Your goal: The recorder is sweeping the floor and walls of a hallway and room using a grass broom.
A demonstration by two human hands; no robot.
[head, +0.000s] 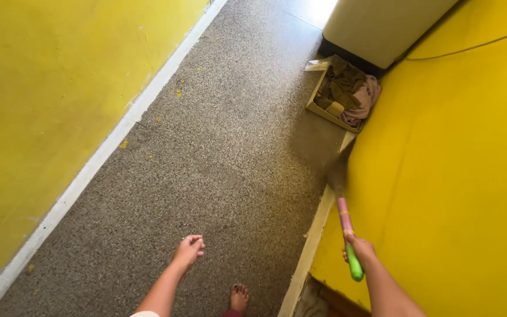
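My right hand [359, 248] grips the pink and green handle of a broom [345, 226] close to the yellow wall on the right. The broom's brush end [324, 152] is blurred with motion over the speckled floor beside the white skirting. My left hand [189, 249] hangs free over the floor with its fingers curled and nothing in it. My bare foot [239, 297] shows at the bottom edge.
A narrow corridor of speckled grey floor [218, 147] runs between two yellow walls. A cardboard box with crumpled cloths [344, 94] sits at the far right beside a large beige appliance [377, 26]. Small yellow flakes [178, 92] lie near the left skirting.
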